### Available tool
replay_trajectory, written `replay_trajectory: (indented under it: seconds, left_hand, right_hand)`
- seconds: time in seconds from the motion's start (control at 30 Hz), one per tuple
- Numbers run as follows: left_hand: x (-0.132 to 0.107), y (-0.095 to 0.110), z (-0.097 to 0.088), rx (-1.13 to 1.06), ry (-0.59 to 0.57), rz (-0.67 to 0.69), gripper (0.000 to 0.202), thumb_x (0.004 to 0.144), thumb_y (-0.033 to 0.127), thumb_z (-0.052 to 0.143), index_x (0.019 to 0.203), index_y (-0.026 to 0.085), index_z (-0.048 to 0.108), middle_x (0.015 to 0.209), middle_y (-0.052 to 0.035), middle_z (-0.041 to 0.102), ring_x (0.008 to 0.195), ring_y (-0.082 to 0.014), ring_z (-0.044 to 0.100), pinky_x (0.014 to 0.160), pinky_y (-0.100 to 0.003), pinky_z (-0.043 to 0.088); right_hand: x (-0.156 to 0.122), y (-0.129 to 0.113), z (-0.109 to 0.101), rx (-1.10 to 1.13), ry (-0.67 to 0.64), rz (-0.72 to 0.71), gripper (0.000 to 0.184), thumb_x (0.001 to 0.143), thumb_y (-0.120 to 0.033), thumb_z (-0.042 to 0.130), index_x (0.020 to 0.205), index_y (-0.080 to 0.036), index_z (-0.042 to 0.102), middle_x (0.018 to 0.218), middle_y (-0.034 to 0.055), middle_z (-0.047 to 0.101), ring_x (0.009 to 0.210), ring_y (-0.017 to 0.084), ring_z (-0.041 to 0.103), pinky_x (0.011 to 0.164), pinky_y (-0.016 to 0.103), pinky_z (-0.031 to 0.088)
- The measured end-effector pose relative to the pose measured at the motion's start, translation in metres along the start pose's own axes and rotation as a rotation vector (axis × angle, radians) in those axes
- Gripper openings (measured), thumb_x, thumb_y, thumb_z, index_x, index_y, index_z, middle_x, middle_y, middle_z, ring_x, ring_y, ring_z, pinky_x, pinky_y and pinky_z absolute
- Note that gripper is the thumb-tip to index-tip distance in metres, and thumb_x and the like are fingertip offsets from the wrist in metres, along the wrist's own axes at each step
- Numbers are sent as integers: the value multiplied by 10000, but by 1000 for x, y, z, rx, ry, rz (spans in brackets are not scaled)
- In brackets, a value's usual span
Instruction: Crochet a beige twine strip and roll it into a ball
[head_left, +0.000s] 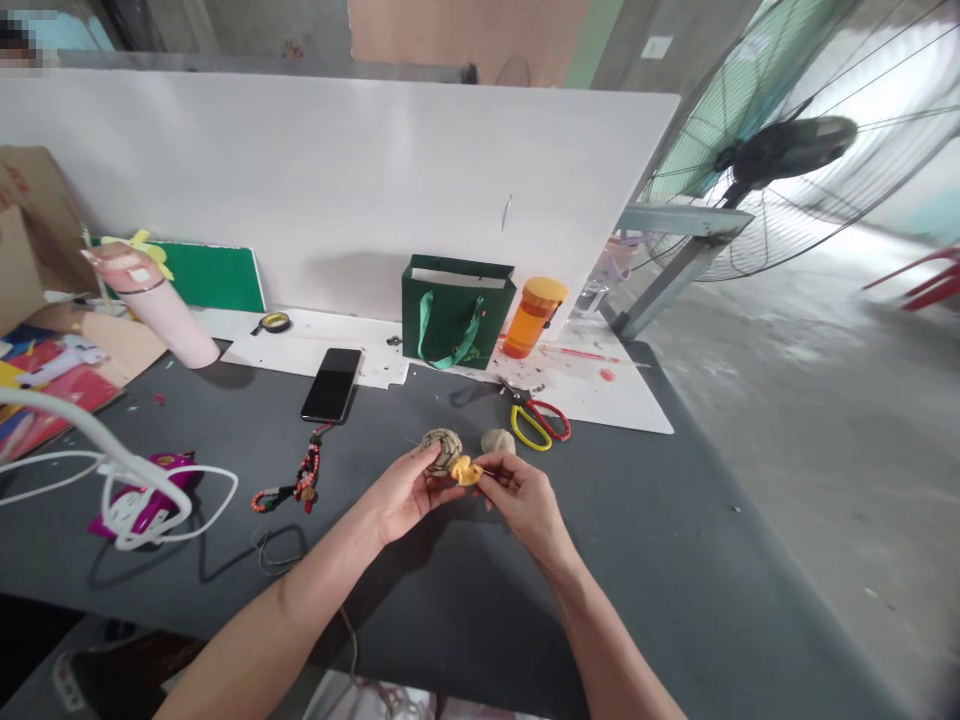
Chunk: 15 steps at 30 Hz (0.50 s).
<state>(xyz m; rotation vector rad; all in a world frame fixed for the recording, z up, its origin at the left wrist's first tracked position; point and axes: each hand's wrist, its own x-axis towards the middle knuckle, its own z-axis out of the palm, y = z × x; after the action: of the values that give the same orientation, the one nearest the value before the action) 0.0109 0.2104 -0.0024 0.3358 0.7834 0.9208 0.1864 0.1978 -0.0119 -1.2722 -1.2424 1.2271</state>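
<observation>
My left hand is closed round a small woven ball with a brown pattern, held above the dark table. My right hand pinches a small yellow piece against the ball's right side; a thin needle or thread seems to stick out near the fingers. A second beige ball lies on the table just behind my hands. Scissors with red and yellow handles lie beyond it to the right.
A black phone with a beaded strap, a green gift bag, an orange bottle, a pink bottle and a tape roll stand behind. White cables lie left. A large fan stands right.
</observation>
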Motion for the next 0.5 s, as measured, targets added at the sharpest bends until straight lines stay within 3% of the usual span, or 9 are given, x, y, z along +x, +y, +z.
replay_trajectory:
  seconds: [0.3,0.5]
  left_hand:
    - [4,7,-7,25,-3,93,243,839,379,801,929,181,693,904,-47,750,873,-162,739,844,-276,606]
    - [-7,10,-5,239,-146,18,421,703,413,901,1001,185,709,790,-43,736,671,-181,710,639,-301,592]
  right_hand:
    - [1,-10,-12,80,51,65,381,633,-487,863,725,-193,639,609,28,682,508,160,627,420,240,450]
    - [0,-19,-19,174,88,50,445,651,-561,850,736,-178,640,781,90,745,567,153,637,442,232,462]
